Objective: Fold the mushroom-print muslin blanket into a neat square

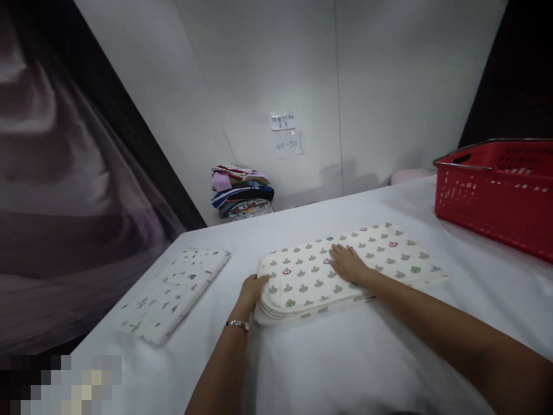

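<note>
A thick rectangle of folded white cloth (302,271), printed with grey mushroom-like shapes and a few red, green and blue ones, lies on the white-covered table. Several layers show at its rounded near-left corner. My left hand (252,291), with a metal band at the wrist, grips its left edge, thumb on top and the other fingers partly hidden. Flat on its upper face rests my right hand (347,264), fingers stretched out. To the left, apart from both hands, is a second folded cloth (173,294), white with small dark prints.
A red plastic basket (496,196) with a metal handle stands at the table's right. Beyond the far edge is a pile of folded fabrics (242,193) by the wall. Paper signs (288,145) hang above it, one reading 45-50. Shiny purplish fabric (64,184) hangs at left.
</note>
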A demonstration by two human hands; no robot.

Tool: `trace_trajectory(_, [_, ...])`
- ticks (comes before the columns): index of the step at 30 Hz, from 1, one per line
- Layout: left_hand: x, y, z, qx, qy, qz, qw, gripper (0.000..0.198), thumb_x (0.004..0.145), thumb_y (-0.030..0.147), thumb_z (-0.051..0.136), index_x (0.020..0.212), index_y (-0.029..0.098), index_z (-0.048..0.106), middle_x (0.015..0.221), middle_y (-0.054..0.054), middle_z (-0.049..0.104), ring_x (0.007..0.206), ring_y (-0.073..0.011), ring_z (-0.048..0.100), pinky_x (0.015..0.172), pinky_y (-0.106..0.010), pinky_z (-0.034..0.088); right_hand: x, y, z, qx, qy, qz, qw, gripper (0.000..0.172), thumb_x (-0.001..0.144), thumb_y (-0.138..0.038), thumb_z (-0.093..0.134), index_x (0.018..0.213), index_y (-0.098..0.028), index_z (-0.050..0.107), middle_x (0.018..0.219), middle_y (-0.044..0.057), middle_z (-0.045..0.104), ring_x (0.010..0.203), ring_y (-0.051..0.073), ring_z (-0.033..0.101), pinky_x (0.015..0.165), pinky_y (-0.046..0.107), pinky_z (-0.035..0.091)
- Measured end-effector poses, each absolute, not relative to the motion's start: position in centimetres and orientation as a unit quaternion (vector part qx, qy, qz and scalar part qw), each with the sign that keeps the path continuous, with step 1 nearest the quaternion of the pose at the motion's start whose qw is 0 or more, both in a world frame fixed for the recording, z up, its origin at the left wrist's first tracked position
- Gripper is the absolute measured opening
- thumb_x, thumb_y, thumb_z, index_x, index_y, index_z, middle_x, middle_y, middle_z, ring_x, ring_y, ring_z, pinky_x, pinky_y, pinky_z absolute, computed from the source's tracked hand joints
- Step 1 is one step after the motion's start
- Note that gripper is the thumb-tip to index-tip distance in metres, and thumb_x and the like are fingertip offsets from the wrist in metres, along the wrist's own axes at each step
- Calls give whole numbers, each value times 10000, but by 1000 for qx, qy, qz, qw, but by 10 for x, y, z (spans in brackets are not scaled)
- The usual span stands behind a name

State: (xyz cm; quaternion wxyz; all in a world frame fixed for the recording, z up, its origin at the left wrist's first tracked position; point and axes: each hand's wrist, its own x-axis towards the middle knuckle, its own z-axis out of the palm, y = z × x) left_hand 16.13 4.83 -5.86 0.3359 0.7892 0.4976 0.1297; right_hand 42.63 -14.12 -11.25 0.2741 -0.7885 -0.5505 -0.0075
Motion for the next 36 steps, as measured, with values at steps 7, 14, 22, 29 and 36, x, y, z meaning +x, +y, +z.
trace_trajectory(7, [159,44,-57,836,511,57,191,398,806,482,502,975,130,579,1061,-188,657,1013,-342,606,830,-431,450,439,-189,-90,-766,-594,46,239,256,903,-351,474,1091,-276,630,1307,20,566,1292,243,408,1092,457,283])
trace_trajectory(14, [153,44,-70,830,522,127,150,327,762,593,547,851,283,601,847,-84,677,877,-318,638,721,-454,475,516,-318,-89,-854,-466,-13,233,338,900,-354,450,1128,-195,642,1340,124,530,1296,331,397,1035,565,303])
trace_trajectory(22, [143,58,-86,852,309,417,63,270,735,568,650,710,300,623,542,-4,556,517,-162,546,451,-337,364,525,-387,-93,-863,-332,-87,372,272,865,-398,495,1001,-249,678,978,101,699,852,282,653,746,444,536])
trace_trajectory(29, [150,-11,-61,920,171,336,111,216,875,446,515,877,281,654,910,-56,647,899,-262,604,718,-469,496,474,-358,-83,-770,-553,-112,297,209,895,-310,513,953,-259,707,991,66,680,935,237,602,828,419,486])
trace_trajectory(36, [156,-48,-73,957,57,258,117,117,874,312,556,872,263,662,874,-20,638,840,-204,599,748,-399,518,462,-344,-85,-761,-597,-117,225,251,930,-306,480,1070,-264,684,1054,72,667,978,245,579,830,448,438])
